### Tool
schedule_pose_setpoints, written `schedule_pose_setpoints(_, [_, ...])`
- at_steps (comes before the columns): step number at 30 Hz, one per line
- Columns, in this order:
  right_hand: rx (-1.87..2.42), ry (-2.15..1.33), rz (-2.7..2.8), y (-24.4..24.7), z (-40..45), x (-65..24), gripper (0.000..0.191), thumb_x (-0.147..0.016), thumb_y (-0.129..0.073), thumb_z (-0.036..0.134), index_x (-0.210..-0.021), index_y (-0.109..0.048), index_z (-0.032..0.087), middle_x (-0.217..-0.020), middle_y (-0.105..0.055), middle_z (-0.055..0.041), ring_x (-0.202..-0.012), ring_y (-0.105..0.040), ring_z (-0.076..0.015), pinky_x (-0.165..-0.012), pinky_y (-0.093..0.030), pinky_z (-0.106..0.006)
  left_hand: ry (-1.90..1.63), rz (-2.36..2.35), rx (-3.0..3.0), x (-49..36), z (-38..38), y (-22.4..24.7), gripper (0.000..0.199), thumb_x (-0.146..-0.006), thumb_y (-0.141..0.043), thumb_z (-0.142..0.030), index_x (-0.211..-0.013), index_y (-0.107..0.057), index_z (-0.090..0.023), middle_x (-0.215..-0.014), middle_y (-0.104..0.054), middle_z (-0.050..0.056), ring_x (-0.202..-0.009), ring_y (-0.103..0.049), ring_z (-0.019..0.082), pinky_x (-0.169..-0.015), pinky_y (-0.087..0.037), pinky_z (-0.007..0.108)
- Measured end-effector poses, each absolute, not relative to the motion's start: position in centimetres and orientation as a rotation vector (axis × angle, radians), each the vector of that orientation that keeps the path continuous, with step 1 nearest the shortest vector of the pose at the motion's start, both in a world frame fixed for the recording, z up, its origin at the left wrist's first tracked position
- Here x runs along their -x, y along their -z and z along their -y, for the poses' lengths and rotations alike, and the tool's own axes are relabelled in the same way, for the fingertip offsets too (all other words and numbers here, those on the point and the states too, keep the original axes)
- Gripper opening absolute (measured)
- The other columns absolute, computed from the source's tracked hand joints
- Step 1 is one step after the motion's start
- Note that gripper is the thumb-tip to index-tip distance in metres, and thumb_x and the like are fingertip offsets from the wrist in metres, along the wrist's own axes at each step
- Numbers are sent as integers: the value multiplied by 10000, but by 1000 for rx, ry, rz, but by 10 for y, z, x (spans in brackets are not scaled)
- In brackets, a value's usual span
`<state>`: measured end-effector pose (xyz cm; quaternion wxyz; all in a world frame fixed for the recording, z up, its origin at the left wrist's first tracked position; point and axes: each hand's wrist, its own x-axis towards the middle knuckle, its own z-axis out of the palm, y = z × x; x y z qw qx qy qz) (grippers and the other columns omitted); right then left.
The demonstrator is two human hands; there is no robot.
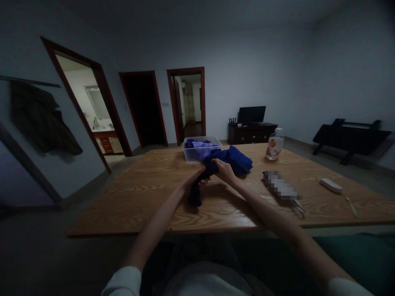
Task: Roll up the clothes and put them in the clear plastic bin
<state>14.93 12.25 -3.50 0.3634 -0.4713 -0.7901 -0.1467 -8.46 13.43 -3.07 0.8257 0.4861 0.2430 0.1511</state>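
A dark, bunched cloth (195, 195) is held between my hands over the wooden table (132, 197), its lower end hanging toward me. My left hand (197, 177) is closed around its middle from the left. Gripping the upper end is my right hand (224, 170), with bent fingers. Just behind my hands, a blue cloth (237, 160) lies crumpled on the table. Touching or close to it on the left stands a clear plastic box (189, 155) with purple and lavender cloths (200, 149) inside.
A clear bottle (274, 144) stands at the back right. Nearer on the right lie a blurred-out item with a strap (280, 187), a white oblong case (331, 186) and a thin pale stick (352, 207). The table's front edge crosses below my forearms.
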Motion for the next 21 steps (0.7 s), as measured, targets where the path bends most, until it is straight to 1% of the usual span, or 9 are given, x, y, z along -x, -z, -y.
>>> schedule_pose_setpoints(3, [1210, 374, 1989, 32, -121, -154, 413, -891, -636, 164, -1300, -576, 170, -1198, -692, -112, -1056, -679, -246, -871, -479, -285, -305, -365, -783, 69, -119, 32, 576, -971, -517, -696, -930, -602, -128, -533, -279, -110, -377, -236, 38, -391, -282, 138])
schedule_pose_setpoints(5, [1206, 340, 1986, 29, -119, -156, 405, -903, -616, 166, -1305, -575, 159, -1193, -686, -122, -1083, -666, -252, -901, -473, -293, -348, -303, -688, 59, -104, 31, 514, -1001, -504, -645, -890, -574, -148, -527, -237, -112, -374, -211, 40, -389, -260, 127])
schedule_pose_setpoints(8, [1190, 279, 1972, 23, -113, -154, 363, -927, -562, 157, -1290, -588, 155, -1161, -684, -125, -1070, -657, -248, -910, -468, -297, -479, -250, -637, 48, -73, 28, 446, -1016, -503, -600, -878, -555, -179, -528, -224, -100, -384, -200, 58, -386, -252, 133])
schedule_pose_setpoints(11, [1127, 247, 1965, 17, -104, -143, 330, -936, -529, 152, -1254, -616, 160, -1112, -681, -119, -1012, -656, -241, -877, -472, -299, -631, -206, -581, 45, -35, 24, 418, -1002, -528, -609, -886, -544, -207, -534, -238, -92, -408, -175, 73, -399, -287, 148])
schedule_pose_setpoints(14, [1010, 228, 1955, 5, -88, -123, 291, -951, -512, 170, -1212, -640, 164, -1075, -675, -119, -953, -651, -232, -832, -476, -299, -787, -225, -503, 48, 3, 20, 412, -969, -574, -631, -878, -526, -232, -519, -238, -93, -425, -123, 93, -390, -290, 175])
schedule_pose_setpoints(16, [901, 187, 1924, -9, -72, -106, 256, -979, -503, 199, -1192, -643, 176, -1049, -673, -107, -916, -648, -217, -818, -477, -297, -920, -291, -498, 48, 26, 16, 448, -952, -540, -690, -886, -518, -248, -507, -234, -87, -440, -110, 111, -395, -298, 203])
schedule_pose_setpoints(19, [740, 157, 1813, -32, -39, -79, 217, -998, -521, 240, -1181, -633, 203, -1007, -667, -76, -877, -645, -201, -797, -481, -298, -1041, -417, -530, 40, 60, 14, 599, -883, -413, -862, -885, -497, -268, -474, -189, -86, -444, -86, 123, -387, -274, 241])
schedule_pose_setpoints(21, [667, 133, 1698, -41, -12, -62, 196, -1004, -533, 251, -1173, -630, 227, -1003, -669, -61, -901, -653, -203, -810, -493, -306, -1069, -496, -553, 30, 86, 21, 715, -801, -309, -972, -856, -477, -280, -441, -107, -102, -428, -26, 115, -361, -205, 254])
